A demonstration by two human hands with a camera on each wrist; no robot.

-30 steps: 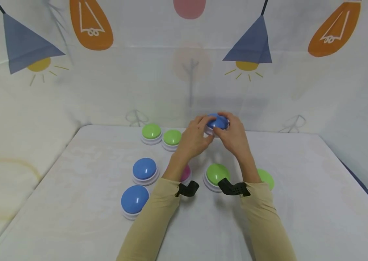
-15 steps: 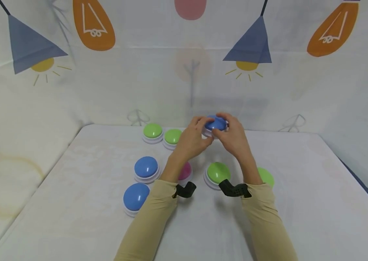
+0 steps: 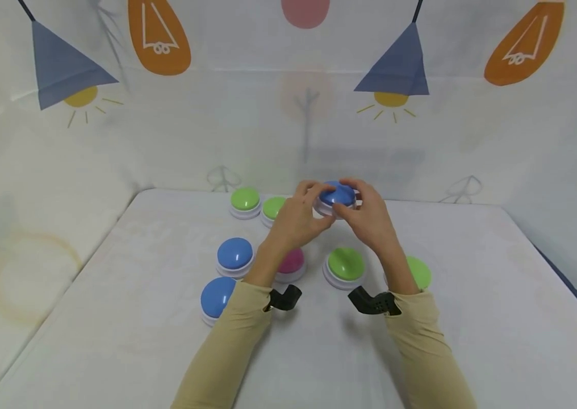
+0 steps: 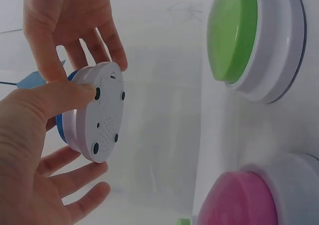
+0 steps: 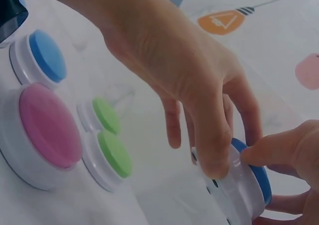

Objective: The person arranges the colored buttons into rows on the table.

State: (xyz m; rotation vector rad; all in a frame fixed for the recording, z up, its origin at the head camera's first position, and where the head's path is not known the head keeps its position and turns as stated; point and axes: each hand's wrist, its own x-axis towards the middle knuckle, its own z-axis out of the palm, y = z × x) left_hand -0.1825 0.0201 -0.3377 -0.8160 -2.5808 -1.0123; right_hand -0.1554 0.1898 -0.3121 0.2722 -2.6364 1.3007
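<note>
A blue dome button (image 3: 338,195) on a white base is held up above the white table (image 3: 115,318) between both hands. My left hand (image 3: 309,205) grips its left side and my right hand (image 3: 362,205) its right side. In the left wrist view the button's white underside (image 4: 99,117) faces the camera, with small dark feet and holes. The left thumb (image 4: 65,99) presses on this underside and the right hand's fingers (image 4: 107,45) curl over the rim. In the right wrist view the button (image 5: 249,185) is tilted on edge between the left hand (image 5: 199,100) and the right hand's fingertips (image 5: 279,150).
On the table lie two green buttons (image 3: 245,200) (image 3: 272,208) at the back, two blue ones (image 3: 234,254) (image 3: 215,295) on the left, a pink one (image 3: 291,262), and two more green ones (image 3: 346,264) (image 3: 418,272). A printed cloth backdrop (image 3: 288,113) stands behind.
Both hands keep their hold on the blue button in about the same place. The head view has shifted a little, so the table's buttons sit slightly higher in frame.
</note>
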